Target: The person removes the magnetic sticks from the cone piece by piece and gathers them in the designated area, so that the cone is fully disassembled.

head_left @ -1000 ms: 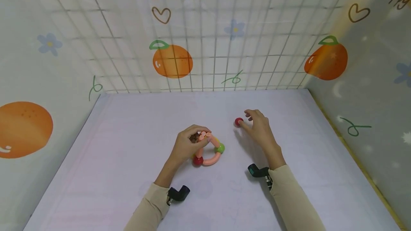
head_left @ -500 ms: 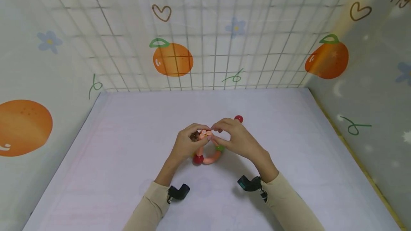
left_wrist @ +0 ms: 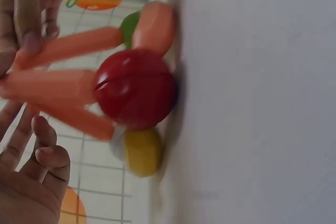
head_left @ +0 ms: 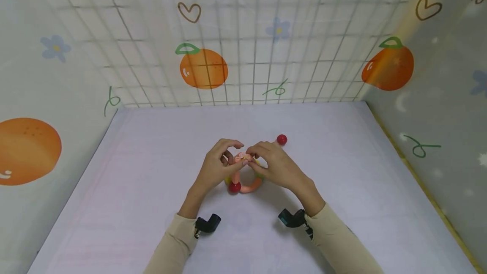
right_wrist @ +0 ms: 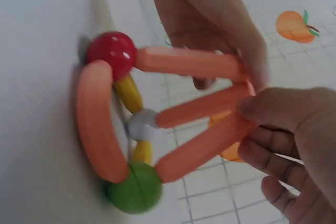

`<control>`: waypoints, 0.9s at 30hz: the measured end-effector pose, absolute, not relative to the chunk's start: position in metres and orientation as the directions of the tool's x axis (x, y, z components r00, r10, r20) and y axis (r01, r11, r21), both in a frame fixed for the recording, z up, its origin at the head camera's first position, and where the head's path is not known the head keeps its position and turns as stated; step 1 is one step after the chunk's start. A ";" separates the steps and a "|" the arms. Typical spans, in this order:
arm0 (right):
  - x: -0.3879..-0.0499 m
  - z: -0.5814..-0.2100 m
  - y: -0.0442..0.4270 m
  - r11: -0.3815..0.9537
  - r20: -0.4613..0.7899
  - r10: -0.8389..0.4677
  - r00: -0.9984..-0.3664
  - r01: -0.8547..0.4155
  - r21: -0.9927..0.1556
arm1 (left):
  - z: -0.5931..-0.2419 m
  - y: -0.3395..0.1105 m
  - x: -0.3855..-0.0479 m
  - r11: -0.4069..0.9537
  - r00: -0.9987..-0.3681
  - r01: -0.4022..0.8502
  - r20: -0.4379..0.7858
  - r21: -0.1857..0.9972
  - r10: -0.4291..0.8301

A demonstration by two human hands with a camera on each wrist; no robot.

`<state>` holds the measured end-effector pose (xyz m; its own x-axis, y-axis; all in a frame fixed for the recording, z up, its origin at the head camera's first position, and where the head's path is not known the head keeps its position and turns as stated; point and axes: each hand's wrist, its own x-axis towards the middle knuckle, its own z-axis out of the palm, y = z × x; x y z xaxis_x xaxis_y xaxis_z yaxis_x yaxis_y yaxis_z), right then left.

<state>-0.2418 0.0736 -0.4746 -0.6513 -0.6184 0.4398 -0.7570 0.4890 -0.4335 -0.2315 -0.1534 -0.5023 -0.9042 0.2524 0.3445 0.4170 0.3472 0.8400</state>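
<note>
Pinching one pink rod [right_wrist: 202,150] of a ball-jointed frame [right_wrist: 100,121], right hand [head_left: 279,164]; left hand [head_left: 214,165], fingers apart, thumb touching

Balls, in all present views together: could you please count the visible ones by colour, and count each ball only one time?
Red: 2 (joined red ball, separate red ball)
Green: 1 (green ball)
Pale grey: 1 (pale grey ball)
Total: 4

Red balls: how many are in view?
2. One red ball lies loose on the white tabletop, just beyond the right hand; the other red ball joins peach rods at the near-left base corner of the toy frame. No other seems hidden.
</note>
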 end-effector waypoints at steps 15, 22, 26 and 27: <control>-0.258 -0.464 0.128 0.474 0.279 -0.589 -0.758 -0.604 -0.641 | -0.505 -0.154 -0.232 0.358 -0.898 0.432 0.357 0.828 0.259; -0.264 -0.472 0.152 0.534 0.115 -0.585 -0.803 -0.488 -0.690 | -0.506 -0.155 -0.231 0.358 -0.897 0.434 0.359 0.827 0.259; -0.267 -0.481 0.159 0.615 -0.045 -0.547 -0.836 -0.365 -0.698 | -0.507 -0.155 -0.231 0.350 -0.893 0.443 0.372 0.826 0.252; -0.268 -0.484 0.159 0.635 -0.082 -0.539 -0.838 -0.341 -0.693 | -0.506 -0.155 -0.231 0.347 -0.893 0.444 0.375 0.826 0.251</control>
<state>-0.2675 0.1594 -0.4842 -0.8384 -0.5389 -0.0818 -0.3406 0.6352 -0.6932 -0.2313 -0.1548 -0.5064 -0.8925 0.2511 0.3746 0.4443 0.3471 0.8259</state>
